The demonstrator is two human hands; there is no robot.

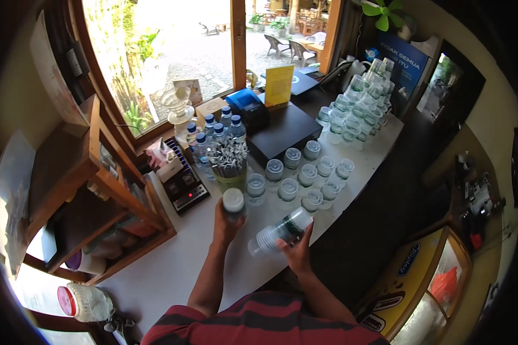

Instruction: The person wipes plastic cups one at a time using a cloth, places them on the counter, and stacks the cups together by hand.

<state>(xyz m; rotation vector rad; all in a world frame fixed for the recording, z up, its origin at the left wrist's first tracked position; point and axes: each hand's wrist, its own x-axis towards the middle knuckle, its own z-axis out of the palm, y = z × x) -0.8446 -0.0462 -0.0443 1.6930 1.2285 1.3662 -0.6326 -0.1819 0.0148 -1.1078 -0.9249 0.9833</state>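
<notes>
My left hand point(227, 225) is closed around a clear plastic cup point(233, 200), its whitish round end facing up toward me; whether more cups are nested in it I cannot tell. In my right hand point(297, 253) is a tilted stack of nested plastic cups point(270, 237) with a dark green band near its upper end. The stack slants down to the left, low over the white counter point(172, 261). Just beyond both hands, several upside-down plastic cups point(288, 188) stand in loose rows. A container of silvery-wrapped sticks point(229, 161) is right behind my left hand.
Cups are piled high point(357, 106) at the counter's far right. Blue-capped water bottles point(219, 132), a black box point(285, 129) and a yellow sign point(278, 86) stand along the window. A wooden shelf point(135, 210) borders the left; the counter's edge drops off at right.
</notes>
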